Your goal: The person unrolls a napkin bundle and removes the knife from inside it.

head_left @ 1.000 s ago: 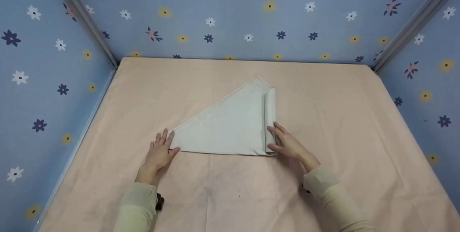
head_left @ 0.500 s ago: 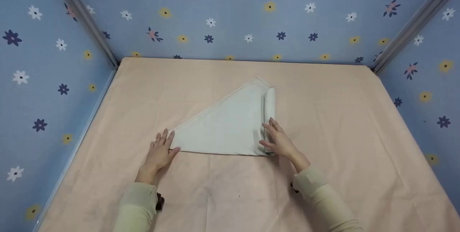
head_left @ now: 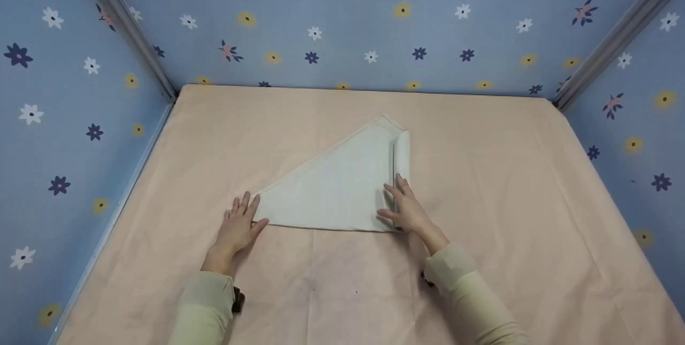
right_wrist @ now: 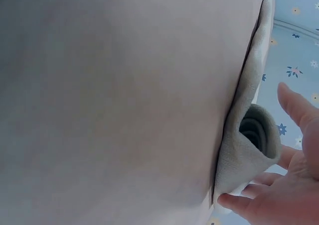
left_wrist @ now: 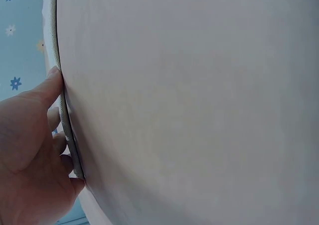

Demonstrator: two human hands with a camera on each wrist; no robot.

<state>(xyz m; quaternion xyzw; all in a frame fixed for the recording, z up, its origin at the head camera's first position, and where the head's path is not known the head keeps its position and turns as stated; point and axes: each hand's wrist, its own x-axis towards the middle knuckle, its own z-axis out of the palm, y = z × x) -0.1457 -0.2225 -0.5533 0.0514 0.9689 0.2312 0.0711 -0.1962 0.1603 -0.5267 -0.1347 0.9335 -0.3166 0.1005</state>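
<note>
A pale grey-green cloth (head_left: pixel 326 184) lies folded on the table, with a slanted far edge and its right side turned into a roll (head_left: pixel 402 155). In the right wrist view, the layered end of the roll (right_wrist: pixel 269 140) shows as a spiral. My left hand (head_left: pixel 235 230) rests on the narrow left end of the cloth, fingers straight and thumb at the near edge. Over the near part of the roll lies my right hand (head_left: pixel 412 214), fingers spread. Its thumb stands apart from the roll in the right wrist view, and the fingers are partly hidden behind the cloth.
A peach cover (head_left: pixel 497 174) is spread over the table. Blue flowered panels (head_left: pixel 342 24) stand at the back and both sides, with grey metal posts (head_left: pixel 128 29) in the corners. Each wrist wears a dark device (head_left: pixel 238 300).
My right hand has slid left across the roll, and its thumb now lies over the flat cloth. The left hand has kept its place, and the roll has barely shifted.
</note>
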